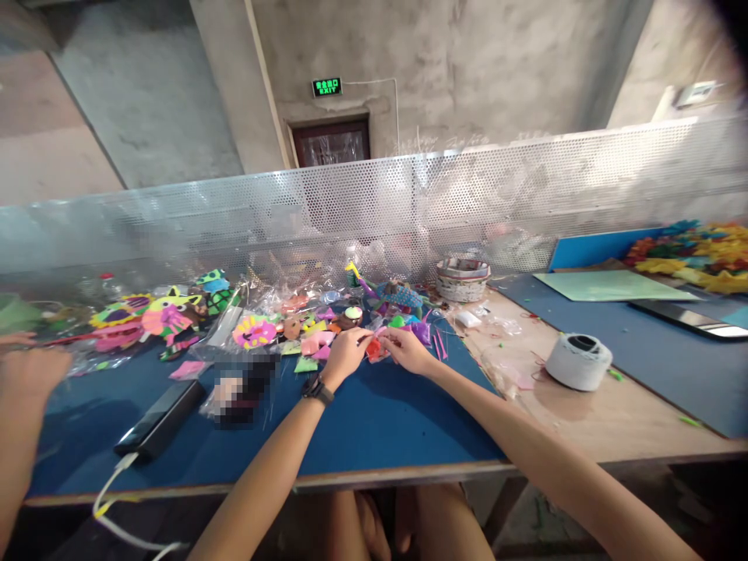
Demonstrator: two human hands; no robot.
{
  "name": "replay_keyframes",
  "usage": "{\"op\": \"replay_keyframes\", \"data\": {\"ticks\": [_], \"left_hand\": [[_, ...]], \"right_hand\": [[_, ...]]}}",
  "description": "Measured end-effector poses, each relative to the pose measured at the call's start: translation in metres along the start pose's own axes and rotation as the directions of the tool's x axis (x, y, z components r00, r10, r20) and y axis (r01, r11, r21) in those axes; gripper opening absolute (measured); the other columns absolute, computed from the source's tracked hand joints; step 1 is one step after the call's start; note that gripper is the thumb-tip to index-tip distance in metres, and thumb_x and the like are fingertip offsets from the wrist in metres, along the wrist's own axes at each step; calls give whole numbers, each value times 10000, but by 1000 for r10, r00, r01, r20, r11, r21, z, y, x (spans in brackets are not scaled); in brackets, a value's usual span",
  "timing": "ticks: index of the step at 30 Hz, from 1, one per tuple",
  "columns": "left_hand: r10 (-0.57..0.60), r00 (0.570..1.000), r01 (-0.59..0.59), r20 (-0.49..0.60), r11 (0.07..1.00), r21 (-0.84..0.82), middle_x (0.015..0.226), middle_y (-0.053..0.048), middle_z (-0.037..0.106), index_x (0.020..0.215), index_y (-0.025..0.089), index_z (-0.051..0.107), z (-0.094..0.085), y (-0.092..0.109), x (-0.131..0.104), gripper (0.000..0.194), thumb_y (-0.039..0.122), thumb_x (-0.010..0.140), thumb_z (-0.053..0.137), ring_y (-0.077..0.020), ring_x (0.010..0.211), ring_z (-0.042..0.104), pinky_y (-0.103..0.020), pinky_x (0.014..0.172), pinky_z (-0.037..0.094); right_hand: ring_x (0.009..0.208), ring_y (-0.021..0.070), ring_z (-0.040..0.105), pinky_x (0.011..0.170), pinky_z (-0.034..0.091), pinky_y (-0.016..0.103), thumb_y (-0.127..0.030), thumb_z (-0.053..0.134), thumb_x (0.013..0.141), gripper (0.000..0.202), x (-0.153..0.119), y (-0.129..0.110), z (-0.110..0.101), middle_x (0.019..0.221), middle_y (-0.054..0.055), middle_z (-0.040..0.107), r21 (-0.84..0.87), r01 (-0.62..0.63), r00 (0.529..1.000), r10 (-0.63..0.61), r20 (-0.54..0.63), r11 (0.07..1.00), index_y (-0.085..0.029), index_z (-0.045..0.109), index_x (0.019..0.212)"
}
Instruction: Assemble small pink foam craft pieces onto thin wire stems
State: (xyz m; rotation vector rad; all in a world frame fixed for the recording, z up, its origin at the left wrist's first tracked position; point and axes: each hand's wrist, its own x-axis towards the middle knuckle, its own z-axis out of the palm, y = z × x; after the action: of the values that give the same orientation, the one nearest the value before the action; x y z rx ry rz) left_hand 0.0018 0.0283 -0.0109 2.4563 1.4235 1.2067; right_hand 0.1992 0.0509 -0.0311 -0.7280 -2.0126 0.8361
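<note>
My left hand (349,352), with a dark watch (317,389) on its wrist, is closed with its fingertips pinching at a small red piece (374,350). My right hand (407,350) comes in from the other side, fingers bent and pinching the same piece. It looks like soft clay, maybe in clear wrap; its exact kind is too small to tell. Just beyond both hands lie colourful clay packets, among them a green one (306,364) and a purple one (421,333). A brown figure with a pale top (353,313) stands behind my left hand.
Another person's hand (35,370) is at the far left. A black power bank (160,419) with a white cable (111,487) lies near the front edge. Colourful animal crafts (169,312) fill the left back. To the right are a basket (463,280), white roll (578,361) and phone (693,320).
</note>
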Motion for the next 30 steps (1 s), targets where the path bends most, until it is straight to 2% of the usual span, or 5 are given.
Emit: {"op": "replay_keyframes", "data": {"ticks": [9,20,23,26,30], "left_hand": [[-50,970,126,239,941,-314,861,-69,731,939,149,727,-8,1,2,355,450,942,538,-195,766,656,-274,712,486],[-124,850,454,512,666,-592,791,-50,677,801,125,672,-16,-11,5,401,510,884,598,-157,754,617,-316,807,508],[-91,883,354,461,774,-525,826,-69,705,828,134,692,-18,-3,5,394,462,944,507,-182,788,650,-329,819,523],[-42,972,111,233,950,-292,983,-91,734,996,156,722,-18,3,5,292,358,949,517,-214,918,671,-339,879,514],[86,991,-90,101,995,41,1077,-93,731,1153,204,709,-18,5,3,293,335,911,607,-236,979,668,-352,902,502]], "right_hand": [[772,174,681,695,486,267,-338,468,1002,250,0,6,-11,886,56,729,-230,142,990,-132,57,963,-190,668,1023],[781,173,664,695,440,257,-338,462,1013,254,-1,-4,-15,970,56,732,-405,198,979,-203,32,893,-218,653,1129],[738,162,648,670,433,252,-370,469,1009,250,0,-2,-14,889,39,722,-352,176,983,-185,7,919,-209,657,1046],[691,153,633,632,440,244,-398,472,1001,274,2,1,-11,797,30,698,-211,123,990,-133,-35,970,-185,639,957],[660,151,639,619,475,249,-434,474,992,304,2,1,-7,816,43,711,-33,71,997,-71,-12,997,-173,623,948]]}}
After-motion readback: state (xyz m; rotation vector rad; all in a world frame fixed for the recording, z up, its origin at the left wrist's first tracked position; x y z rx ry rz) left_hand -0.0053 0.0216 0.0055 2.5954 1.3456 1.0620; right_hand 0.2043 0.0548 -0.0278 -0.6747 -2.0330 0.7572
